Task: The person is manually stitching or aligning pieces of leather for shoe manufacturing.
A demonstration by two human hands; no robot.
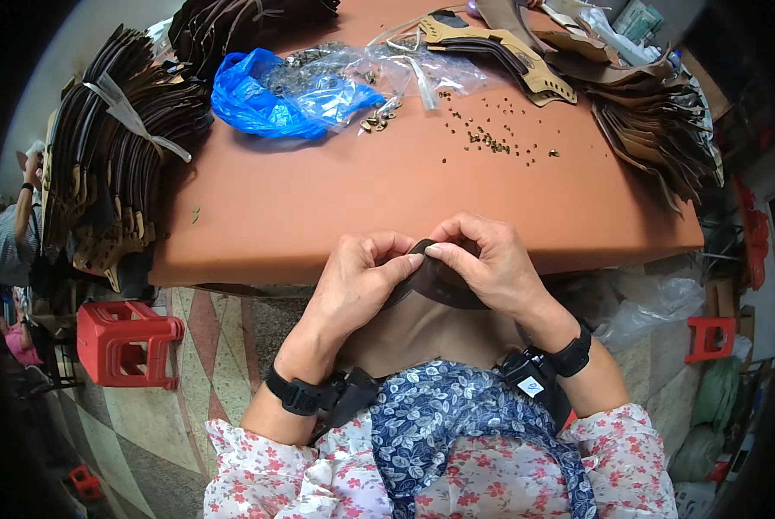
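Between my hands, at the table's near edge, is a brown leather piece (pixel 418 324) with a dark strip along its upper edge. It hangs down over my lap. My left hand (pixel 366 272) pinches the dark edge between thumb and fingers. From the other side my right hand (pixel 483 264) pinches the same edge, its thumb almost touching the left one. Whether something small sits between the fingertips is hidden. Beyond my hands, small brass-coloured metal studs (pixel 491 143) lie scattered on the orange-brown table (pixel 387 195).
Bundled stacks of dark leather pieces (pixel 124 147) stand at the left, and another stack (pixel 656 130) at the right. A blue plastic bag (pixel 262 95) and a clear bag of metal parts (pixel 344 73) lie behind. A red stool (pixel 128 346) stands on the floor at left.
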